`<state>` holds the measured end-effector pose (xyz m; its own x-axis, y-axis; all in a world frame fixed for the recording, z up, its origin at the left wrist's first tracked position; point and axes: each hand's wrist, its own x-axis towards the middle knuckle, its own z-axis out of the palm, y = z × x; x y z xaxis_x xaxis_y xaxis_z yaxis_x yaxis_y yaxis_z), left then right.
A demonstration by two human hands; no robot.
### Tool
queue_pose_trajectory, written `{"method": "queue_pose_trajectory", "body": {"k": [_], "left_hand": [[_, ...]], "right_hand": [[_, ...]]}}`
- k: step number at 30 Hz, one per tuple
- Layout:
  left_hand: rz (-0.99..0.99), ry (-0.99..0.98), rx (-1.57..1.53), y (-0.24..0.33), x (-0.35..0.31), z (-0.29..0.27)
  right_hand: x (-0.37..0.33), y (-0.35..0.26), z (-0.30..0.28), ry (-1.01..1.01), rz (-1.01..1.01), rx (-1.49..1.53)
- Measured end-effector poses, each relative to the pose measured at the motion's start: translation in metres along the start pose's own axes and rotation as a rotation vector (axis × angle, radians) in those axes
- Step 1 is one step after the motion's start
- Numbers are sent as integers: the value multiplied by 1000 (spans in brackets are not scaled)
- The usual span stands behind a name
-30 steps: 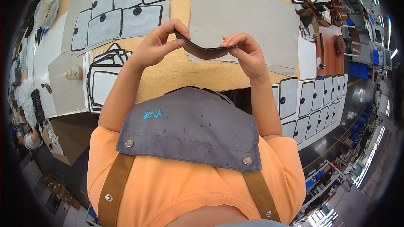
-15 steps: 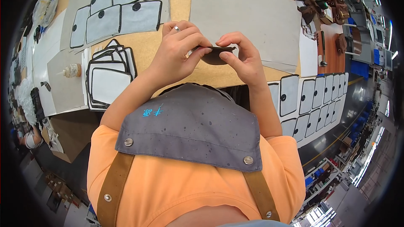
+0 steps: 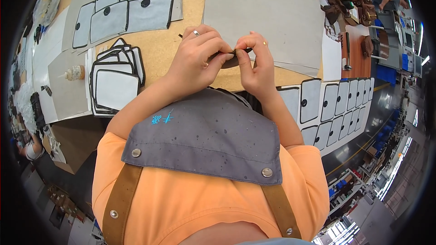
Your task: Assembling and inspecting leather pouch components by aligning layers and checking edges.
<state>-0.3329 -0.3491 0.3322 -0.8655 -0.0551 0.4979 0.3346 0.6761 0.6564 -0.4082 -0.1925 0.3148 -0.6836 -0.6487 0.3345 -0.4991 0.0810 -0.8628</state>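
Pinched between my two hands is a thin, dark piece (image 3: 231, 62), seen nearly edge-on above the table's near edge; it looks like leather, though its full shape is hidden. My left hand (image 3: 196, 59) closes thumb and fingertips on its left part. On its upper edge, my right hand (image 3: 255, 66) presses thumb against index finger, close beside the left fingertips. To the left of my left forearm lies a loose stack of pale panels (image 3: 117, 89) with black borders. More such panels (image 3: 109, 20), each with a black round dot, lie in rows at the far left.
A large grey sheet (image 3: 263, 22) covers the table beyond my right hand. Rows of dotted panels (image 3: 310, 101) lie on a board at right. A bottle (image 3: 75, 72) with amber contents stands left. Brown leather-like pieces (image 3: 334, 12) and a long-handled tool (image 3: 347, 52) lie far right.
My right hand has moved left along the dark piece, its fingertips now beside my left ones. More of the piece is covered. A person has come into sight at the upper right.
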Motion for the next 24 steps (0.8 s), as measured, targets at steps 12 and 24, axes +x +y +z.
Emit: {"method": "queue_pose_trajectory", "body": {"k": [12,24], "left_hand": [[-94,-33,-86,-3,-4,-6],[-22,7,-33,-4,-4,-3]], "right_hand": [[-2,4,-10,-70,167,386],[-6,4,-9,-108,289,610]]}}
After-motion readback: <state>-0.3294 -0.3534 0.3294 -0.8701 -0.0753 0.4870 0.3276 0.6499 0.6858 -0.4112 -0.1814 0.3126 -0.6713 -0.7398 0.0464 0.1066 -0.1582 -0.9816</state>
